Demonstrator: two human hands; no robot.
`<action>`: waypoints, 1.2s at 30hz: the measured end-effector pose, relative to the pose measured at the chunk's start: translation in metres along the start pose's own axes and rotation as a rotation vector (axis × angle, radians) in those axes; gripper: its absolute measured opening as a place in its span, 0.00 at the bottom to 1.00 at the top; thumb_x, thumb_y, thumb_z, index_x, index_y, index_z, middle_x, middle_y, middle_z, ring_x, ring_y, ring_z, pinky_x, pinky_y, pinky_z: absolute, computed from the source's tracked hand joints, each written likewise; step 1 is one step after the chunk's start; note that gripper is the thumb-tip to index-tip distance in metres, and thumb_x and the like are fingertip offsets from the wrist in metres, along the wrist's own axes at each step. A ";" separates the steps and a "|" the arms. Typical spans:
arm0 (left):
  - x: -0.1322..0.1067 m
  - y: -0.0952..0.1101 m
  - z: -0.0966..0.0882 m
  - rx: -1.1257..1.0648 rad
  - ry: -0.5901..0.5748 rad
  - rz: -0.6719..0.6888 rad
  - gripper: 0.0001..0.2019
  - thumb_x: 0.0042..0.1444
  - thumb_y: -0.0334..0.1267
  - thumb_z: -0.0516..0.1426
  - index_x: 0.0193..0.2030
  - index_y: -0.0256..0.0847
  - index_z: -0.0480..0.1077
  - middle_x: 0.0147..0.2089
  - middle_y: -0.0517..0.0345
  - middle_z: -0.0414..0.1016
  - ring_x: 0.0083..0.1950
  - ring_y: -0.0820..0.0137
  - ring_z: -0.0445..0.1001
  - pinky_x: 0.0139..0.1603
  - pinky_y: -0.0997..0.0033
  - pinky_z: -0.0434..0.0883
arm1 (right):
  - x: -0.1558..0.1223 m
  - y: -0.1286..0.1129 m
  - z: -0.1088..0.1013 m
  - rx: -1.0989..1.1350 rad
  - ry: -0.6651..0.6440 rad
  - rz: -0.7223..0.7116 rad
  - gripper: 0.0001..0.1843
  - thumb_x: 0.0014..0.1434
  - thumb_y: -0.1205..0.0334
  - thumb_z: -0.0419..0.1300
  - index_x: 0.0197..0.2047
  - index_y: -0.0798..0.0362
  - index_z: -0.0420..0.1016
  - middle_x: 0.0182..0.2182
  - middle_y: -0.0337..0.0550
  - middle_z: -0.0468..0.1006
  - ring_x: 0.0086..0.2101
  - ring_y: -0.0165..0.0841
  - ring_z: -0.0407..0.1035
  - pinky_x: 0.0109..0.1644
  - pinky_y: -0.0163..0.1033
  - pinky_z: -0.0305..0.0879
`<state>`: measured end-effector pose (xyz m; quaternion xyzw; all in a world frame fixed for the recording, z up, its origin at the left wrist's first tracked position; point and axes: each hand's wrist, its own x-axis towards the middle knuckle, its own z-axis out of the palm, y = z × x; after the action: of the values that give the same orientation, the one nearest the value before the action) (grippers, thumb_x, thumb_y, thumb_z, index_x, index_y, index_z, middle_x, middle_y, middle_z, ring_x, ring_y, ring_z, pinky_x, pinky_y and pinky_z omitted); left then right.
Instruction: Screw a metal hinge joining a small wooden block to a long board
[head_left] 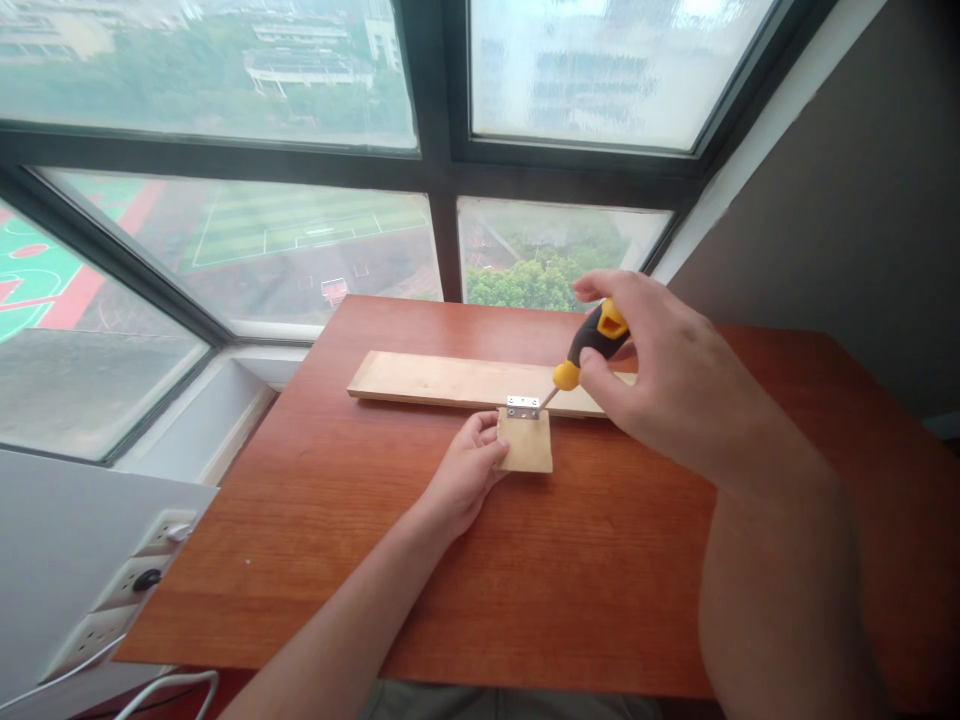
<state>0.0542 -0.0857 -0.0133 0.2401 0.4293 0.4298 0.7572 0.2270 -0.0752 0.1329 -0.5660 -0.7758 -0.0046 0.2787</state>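
The left hand (pixel 472 462) pinches a small wood piece (pixel 527 448) at its nine o'clock edge; the right hand (pixel 667 370) grips a screwdriver (pixel 592 337). The piece is pale, flat and squarish, with a silvery hinge (pixel 523 403) along its twelve o'clock edge. The black-and-yellow screwdriver leans toward two o'clock, its tip at the hinge. Toward twelve o'clock, a long pale board (pixel 442 378) lies on the reddish-brown table (pixel 300 550).

Daylight fills the dark-framed windows (pixel 441 165) beyond a reddish-brown table (pixel 600 560), a shadowed grey wall (pixel 862 220) at right.
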 end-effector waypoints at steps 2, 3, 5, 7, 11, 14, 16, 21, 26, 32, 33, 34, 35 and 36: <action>0.000 0.000 0.000 -0.008 -0.002 0.000 0.16 0.52 0.22 0.57 0.48 0.37 0.65 0.46 0.48 0.80 0.41 0.67 0.80 0.39 0.72 0.75 | 0.000 0.000 0.000 0.037 -0.016 -0.044 0.26 0.58 0.66 0.57 0.60 0.51 0.66 0.53 0.48 0.76 0.46 0.41 0.73 0.46 0.45 0.69; 0.000 0.000 0.000 -0.012 -0.004 0.000 0.16 0.52 0.22 0.57 0.48 0.37 0.65 0.46 0.48 0.80 0.41 0.67 0.80 0.39 0.73 0.75 | 0.001 -0.001 0.001 0.029 -0.018 -0.043 0.24 0.58 0.66 0.57 0.58 0.51 0.67 0.51 0.47 0.77 0.44 0.41 0.74 0.45 0.45 0.69; 0.000 0.000 0.000 -0.013 -0.007 -0.001 0.16 0.52 0.22 0.57 0.48 0.37 0.65 0.46 0.48 0.80 0.41 0.67 0.80 0.38 0.73 0.75 | 0.002 -0.002 0.005 -0.028 0.013 -0.009 0.18 0.60 0.62 0.58 0.54 0.50 0.70 0.44 0.45 0.79 0.38 0.40 0.74 0.42 0.45 0.68; 0.001 0.000 -0.001 -0.006 -0.004 -0.004 0.16 0.53 0.23 0.57 0.47 0.37 0.65 0.46 0.47 0.80 0.40 0.67 0.80 0.38 0.73 0.75 | 0.004 -0.003 0.008 -0.099 0.062 0.037 0.15 0.61 0.56 0.59 0.50 0.50 0.71 0.39 0.45 0.79 0.34 0.39 0.73 0.39 0.46 0.67; 0.001 0.000 -0.002 -0.009 0.000 -0.010 0.16 0.52 0.23 0.58 0.47 0.37 0.65 0.46 0.47 0.79 0.42 0.67 0.80 0.39 0.73 0.75 | 0.003 -0.003 0.009 -0.001 0.038 0.047 0.20 0.61 0.58 0.58 0.56 0.50 0.67 0.45 0.47 0.79 0.36 0.40 0.74 0.40 0.46 0.68; 0.001 0.000 -0.003 -0.022 -0.006 -0.013 0.16 0.52 0.23 0.59 0.46 0.37 0.66 0.47 0.47 0.79 0.43 0.67 0.79 0.39 0.73 0.75 | 0.002 -0.004 0.005 0.116 -0.011 -0.014 0.24 0.58 0.66 0.57 0.58 0.50 0.65 0.51 0.46 0.77 0.43 0.39 0.73 0.45 0.44 0.68; 0.001 -0.001 -0.003 -0.025 -0.008 -0.015 0.16 0.51 0.23 0.59 0.46 0.37 0.66 0.47 0.47 0.79 0.43 0.66 0.79 0.39 0.73 0.75 | 0.002 -0.006 0.004 0.110 -0.013 -0.001 0.23 0.58 0.67 0.57 0.57 0.50 0.66 0.47 0.44 0.78 0.41 0.38 0.73 0.44 0.43 0.68; 0.001 -0.001 -0.003 -0.026 -0.011 -0.011 0.17 0.51 0.22 0.59 0.46 0.37 0.65 0.46 0.47 0.79 0.42 0.67 0.79 0.39 0.72 0.75 | 0.004 -0.008 0.008 -0.093 0.046 0.055 0.14 0.60 0.59 0.59 0.50 0.48 0.70 0.38 0.42 0.78 0.31 0.36 0.70 0.35 0.41 0.63; 0.002 -0.001 -0.004 -0.029 -0.019 -0.004 0.16 0.50 0.23 0.60 0.46 0.37 0.65 0.45 0.47 0.80 0.41 0.67 0.79 0.38 0.73 0.75 | 0.002 -0.007 0.006 -0.092 0.055 0.078 0.16 0.60 0.54 0.58 0.51 0.48 0.69 0.40 0.45 0.79 0.35 0.40 0.72 0.36 0.43 0.64; 0.003 -0.002 -0.004 -0.035 -0.024 -0.001 0.17 0.50 0.23 0.60 0.46 0.37 0.65 0.44 0.48 0.80 0.40 0.67 0.79 0.39 0.72 0.75 | 0.000 -0.005 0.000 0.065 -0.058 0.007 0.24 0.58 0.66 0.56 0.58 0.49 0.65 0.49 0.48 0.78 0.41 0.41 0.73 0.43 0.46 0.67; 0.003 -0.002 -0.004 -0.033 -0.025 0.002 0.17 0.50 0.23 0.60 0.46 0.37 0.65 0.44 0.48 0.80 0.40 0.67 0.79 0.39 0.72 0.75 | 0.000 -0.006 0.001 0.038 -0.049 0.028 0.22 0.58 0.65 0.56 0.57 0.49 0.66 0.46 0.47 0.79 0.38 0.40 0.73 0.41 0.45 0.67; 0.002 -0.002 -0.004 -0.032 -0.027 0.006 0.17 0.50 0.23 0.60 0.46 0.37 0.65 0.44 0.48 0.80 0.40 0.67 0.79 0.39 0.72 0.75 | 0.001 -0.007 0.002 0.000 -0.034 0.046 0.19 0.59 0.64 0.56 0.55 0.48 0.67 0.43 0.46 0.79 0.36 0.40 0.73 0.39 0.44 0.66; 0.002 -0.002 -0.004 -0.031 -0.028 0.008 0.17 0.50 0.23 0.60 0.46 0.37 0.65 0.44 0.49 0.80 0.40 0.67 0.79 0.39 0.72 0.74 | 0.002 -0.007 0.003 -0.048 -0.014 0.057 0.17 0.60 0.62 0.57 0.52 0.48 0.68 0.40 0.45 0.79 0.34 0.39 0.72 0.37 0.43 0.65; 0.002 -0.002 -0.004 -0.032 -0.027 0.009 0.17 0.49 0.23 0.60 0.45 0.37 0.65 0.43 0.49 0.80 0.40 0.67 0.79 0.38 0.72 0.74 | 0.002 -0.008 0.004 -0.101 0.010 0.067 0.14 0.60 0.60 0.58 0.51 0.47 0.69 0.38 0.44 0.79 0.32 0.39 0.72 0.35 0.43 0.63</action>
<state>0.0525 -0.0847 -0.0175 0.2358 0.4111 0.4365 0.7647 0.2176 -0.0749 0.1327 -0.6050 -0.7538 -0.0370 0.2537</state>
